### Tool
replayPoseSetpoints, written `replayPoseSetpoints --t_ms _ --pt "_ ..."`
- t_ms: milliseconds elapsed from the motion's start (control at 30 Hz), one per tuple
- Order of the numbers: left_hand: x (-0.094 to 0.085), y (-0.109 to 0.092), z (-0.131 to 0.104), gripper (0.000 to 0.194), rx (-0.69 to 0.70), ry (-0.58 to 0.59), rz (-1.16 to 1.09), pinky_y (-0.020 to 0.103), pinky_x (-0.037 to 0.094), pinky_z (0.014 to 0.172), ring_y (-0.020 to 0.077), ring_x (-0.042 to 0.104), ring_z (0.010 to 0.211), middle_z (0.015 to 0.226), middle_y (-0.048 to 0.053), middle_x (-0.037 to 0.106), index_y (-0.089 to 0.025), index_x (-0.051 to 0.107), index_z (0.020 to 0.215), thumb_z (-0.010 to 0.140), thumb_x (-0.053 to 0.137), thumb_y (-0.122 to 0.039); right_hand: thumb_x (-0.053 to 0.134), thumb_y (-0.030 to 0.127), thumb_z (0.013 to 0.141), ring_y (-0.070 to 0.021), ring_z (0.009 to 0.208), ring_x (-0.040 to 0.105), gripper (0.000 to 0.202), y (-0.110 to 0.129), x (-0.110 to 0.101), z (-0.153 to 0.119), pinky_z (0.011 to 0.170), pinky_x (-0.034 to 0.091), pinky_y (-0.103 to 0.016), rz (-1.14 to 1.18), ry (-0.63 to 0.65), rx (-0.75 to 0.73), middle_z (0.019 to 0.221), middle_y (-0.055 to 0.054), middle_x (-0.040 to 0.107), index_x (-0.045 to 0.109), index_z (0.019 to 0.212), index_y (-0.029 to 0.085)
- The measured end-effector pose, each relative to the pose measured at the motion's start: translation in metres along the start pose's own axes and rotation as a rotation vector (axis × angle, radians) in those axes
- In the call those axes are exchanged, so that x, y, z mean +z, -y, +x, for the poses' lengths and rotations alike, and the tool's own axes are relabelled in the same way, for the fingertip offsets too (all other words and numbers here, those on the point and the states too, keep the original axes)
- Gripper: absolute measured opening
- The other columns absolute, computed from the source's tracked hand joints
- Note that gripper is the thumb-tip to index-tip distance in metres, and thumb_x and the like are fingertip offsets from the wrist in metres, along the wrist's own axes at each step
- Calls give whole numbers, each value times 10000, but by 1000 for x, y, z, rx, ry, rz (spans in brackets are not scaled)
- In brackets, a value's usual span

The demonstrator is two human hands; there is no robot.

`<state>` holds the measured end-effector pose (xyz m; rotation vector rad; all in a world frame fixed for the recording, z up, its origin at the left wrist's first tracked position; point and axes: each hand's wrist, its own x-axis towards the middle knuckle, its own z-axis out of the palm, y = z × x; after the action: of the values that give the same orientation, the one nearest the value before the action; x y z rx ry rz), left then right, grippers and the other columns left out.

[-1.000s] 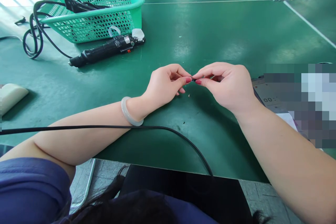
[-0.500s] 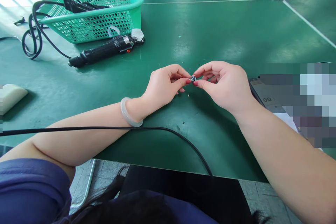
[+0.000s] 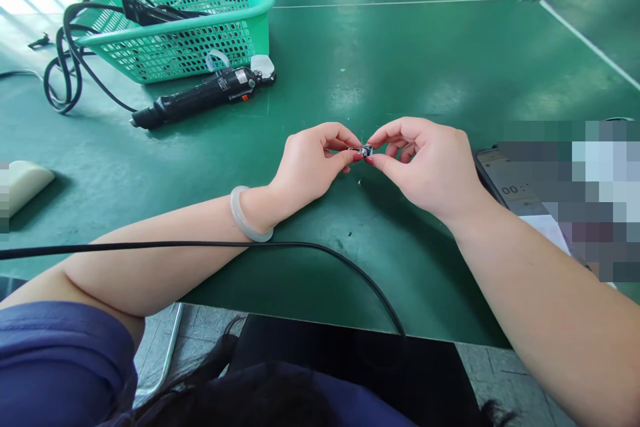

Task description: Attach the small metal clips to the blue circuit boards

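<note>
A tiny black and silver part (image 3: 367, 151) is pinched between the fingertips of both hands, above the green tabletop (image 3: 320, 213). My left hand (image 3: 315, 160), with a pale bangle (image 3: 243, 215) at its wrist, has thumb and forefinger closed on the part's left side. From the right, my right hand (image 3: 430, 160) grips the same part between thumb and forefinger. The part is too small for its details to be made out.
A green basket (image 3: 190, 30) with a black cable stands at the back left. In front of it lies a black electric screwdriver (image 3: 200, 97). Another black cable (image 3: 310, 245) crosses above my left forearm. A phone (image 3: 510, 180) lies at the right.
The small part has turned slightly between the fingertips and shows more of its silver and black face. Both hands have stayed in nearly the same place.
</note>
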<state>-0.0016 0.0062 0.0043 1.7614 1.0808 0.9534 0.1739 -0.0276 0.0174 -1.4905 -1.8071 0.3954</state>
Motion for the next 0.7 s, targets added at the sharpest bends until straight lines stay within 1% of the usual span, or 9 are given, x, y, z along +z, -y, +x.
replayPoseSetpoints --t_ms 300,433,533,700 --pt "0 1 0 75 -33 27 -2 222 544 628 96 678 631 823 12 743 -167 689 867 793 683 -182 699 164 752 -148 636 617 156 -1 -1 -1 617 460 -303 -35 29 -37 780 -5 708 711 898 218" --pt "0 0 1 193 -61 42 -21 223 548 623 94 677 621 845 14 749 -183 692 993 802 675 -165 699 180 754 -149 637 617 144 -4 2 0 616 464 -305 -14 29 -32 808 -13 717 704 893 215" --pt "0 -1 1 287 -80 52 8 223 542 622 92 676 611 851 16 753 -192 683 1090 805 675 -157 707 194 750 -150 641 619 163 -7 3 0 616 471 -306 5 25 -39 842 -18 723 698 911 218" --pt "-1 -4 1 301 -96 60 32 227 537 618 95 672 594 829 20 754 -183 687 1120 819 686 -202 713 185 747 -154 649 626 154 -8 2 0 627 480 -309 11 31 -36 845 -16 721 693 894 225"
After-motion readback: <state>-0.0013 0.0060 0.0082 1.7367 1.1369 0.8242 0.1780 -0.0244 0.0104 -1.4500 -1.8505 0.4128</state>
